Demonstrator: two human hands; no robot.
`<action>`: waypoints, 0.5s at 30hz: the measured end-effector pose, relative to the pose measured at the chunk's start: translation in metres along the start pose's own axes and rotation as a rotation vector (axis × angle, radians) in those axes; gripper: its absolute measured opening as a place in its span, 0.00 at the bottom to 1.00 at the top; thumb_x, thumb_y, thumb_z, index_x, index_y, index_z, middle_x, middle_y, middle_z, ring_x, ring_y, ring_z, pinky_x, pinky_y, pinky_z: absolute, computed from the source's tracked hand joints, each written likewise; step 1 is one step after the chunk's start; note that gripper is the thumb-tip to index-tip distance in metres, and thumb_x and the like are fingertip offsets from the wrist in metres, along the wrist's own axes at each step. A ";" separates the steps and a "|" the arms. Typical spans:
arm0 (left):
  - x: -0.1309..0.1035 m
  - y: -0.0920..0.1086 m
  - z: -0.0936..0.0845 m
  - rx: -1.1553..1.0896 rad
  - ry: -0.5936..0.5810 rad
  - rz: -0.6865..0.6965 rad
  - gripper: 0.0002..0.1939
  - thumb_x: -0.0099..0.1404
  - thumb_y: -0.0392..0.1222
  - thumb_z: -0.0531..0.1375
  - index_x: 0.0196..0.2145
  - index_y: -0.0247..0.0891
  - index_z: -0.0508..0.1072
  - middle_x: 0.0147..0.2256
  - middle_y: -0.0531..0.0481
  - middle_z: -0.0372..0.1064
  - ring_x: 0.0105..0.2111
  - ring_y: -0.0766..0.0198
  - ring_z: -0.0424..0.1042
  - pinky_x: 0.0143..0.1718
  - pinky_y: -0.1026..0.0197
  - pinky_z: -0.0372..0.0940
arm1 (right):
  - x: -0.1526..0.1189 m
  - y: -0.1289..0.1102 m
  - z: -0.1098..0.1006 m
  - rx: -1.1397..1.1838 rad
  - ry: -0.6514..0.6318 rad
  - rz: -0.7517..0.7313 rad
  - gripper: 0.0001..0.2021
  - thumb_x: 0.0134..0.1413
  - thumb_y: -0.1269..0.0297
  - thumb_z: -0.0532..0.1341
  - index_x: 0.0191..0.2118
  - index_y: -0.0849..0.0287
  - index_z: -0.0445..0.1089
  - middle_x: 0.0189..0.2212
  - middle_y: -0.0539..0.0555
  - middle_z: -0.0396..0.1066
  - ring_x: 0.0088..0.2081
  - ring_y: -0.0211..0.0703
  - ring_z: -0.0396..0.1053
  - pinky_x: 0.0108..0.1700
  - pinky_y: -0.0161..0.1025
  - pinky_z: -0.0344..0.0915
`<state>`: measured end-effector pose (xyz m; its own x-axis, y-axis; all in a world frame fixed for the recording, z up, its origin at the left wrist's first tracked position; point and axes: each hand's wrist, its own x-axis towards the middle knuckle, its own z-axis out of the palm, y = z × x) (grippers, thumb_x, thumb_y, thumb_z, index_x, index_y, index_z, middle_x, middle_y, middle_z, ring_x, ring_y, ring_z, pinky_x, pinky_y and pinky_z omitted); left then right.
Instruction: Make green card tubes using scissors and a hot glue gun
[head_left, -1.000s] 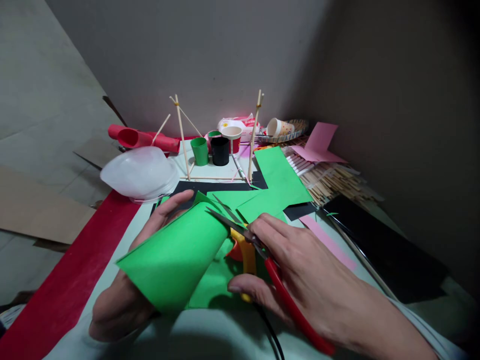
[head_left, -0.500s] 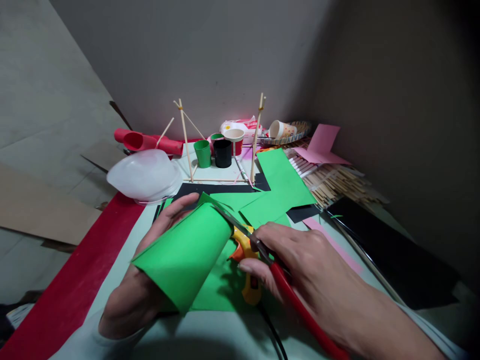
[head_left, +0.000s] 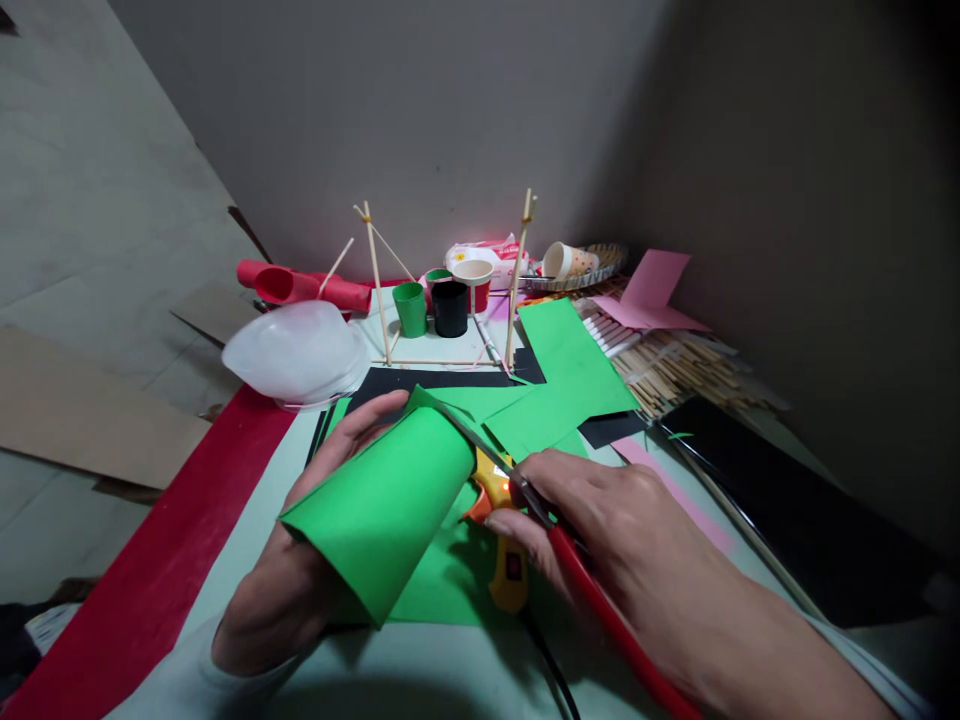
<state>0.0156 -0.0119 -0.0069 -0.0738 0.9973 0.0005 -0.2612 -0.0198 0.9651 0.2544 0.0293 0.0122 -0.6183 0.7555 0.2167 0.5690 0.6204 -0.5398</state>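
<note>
My left hand (head_left: 259, 600) is closed around a curled sheet of green paper (head_left: 394, 500), its fingers mostly hidden behind it. In my right hand (head_left: 622, 520) is a pair of scissors (head_left: 581, 580) with red handles, held near the pivot. The blades lie along the upper right edge of the green paper. Whether they are parted is hard to see. Below the blades a yellow glue gun (head_left: 510, 575) with an orange trigger rests on more green paper, its red light lit and its black cord running toward me.
A stick frame (head_left: 450, 362) stands at the back around green and black cups (head_left: 450, 310). Cut green paper (head_left: 577, 350) and bundled sticks (head_left: 675, 372) lie to the right, near a black glossy slab (head_left: 780, 510). A translucent plastic bowl (head_left: 292, 345) sits at left beside red rolls (head_left: 300, 285).
The whole view has shifted slightly, so things appear a little further right. A red light on the glue gun now shows. Both hands keep their holds on the paper and scissors.
</note>
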 end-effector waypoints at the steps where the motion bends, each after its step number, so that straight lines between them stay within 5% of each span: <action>1: 0.000 0.001 0.000 0.005 0.002 0.014 0.28 0.60 0.48 0.72 0.58 0.58 0.77 0.59 0.56 0.75 0.56 0.53 0.77 0.50 0.64 0.76 | 0.000 0.000 0.000 -0.009 0.003 0.000 0.14 0.74 0.55 0.54 0.35 0.53 0.65 0.27 0.46 0.70 0.24 0.40 0.63 0.28 0.42 0.51; 9: 0.011 0.005 0.006 0.055 0.046 0.045 0.20 0.64 0.39 0.68 0.52 0.58 0.81 0.43 0.56 0.83 0.40 0.61 0.84 0.38 0.67 0.78 | 0.004 0.007 -0.001 -0.090 0.025 -0.121 0.14 0.73 0.59 0.58 0.32 0.55 0.62 0.25 0.45 0.66 0.22 0.37 0.61 0.29 0.40 0.53; 15: 0.015 0.007 0.002 0.072 0.134 0.070 0.19 0.60 0.41 0.71 0.50 0.56 0.82 0.41 0.55 0.83 0.38 0.59 0.84 0.35 0.66 0.79 | 0.009 0.011 -0.010 -0.174 0.151 -0.113 0.19 0.70 0.50 0.59 0.31 0.54 0.57 0.24 0.46 0.62 0.20 0.37 0.57 0.23 0.38 0.50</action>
<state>0.0144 0.0031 -0.0001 -0.2186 0.9751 0.0377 -0.1821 -0.0787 0.9801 0.2603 0.0452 0.0162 -0.6027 0.6939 0.3941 0.5938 0.7199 -0.3594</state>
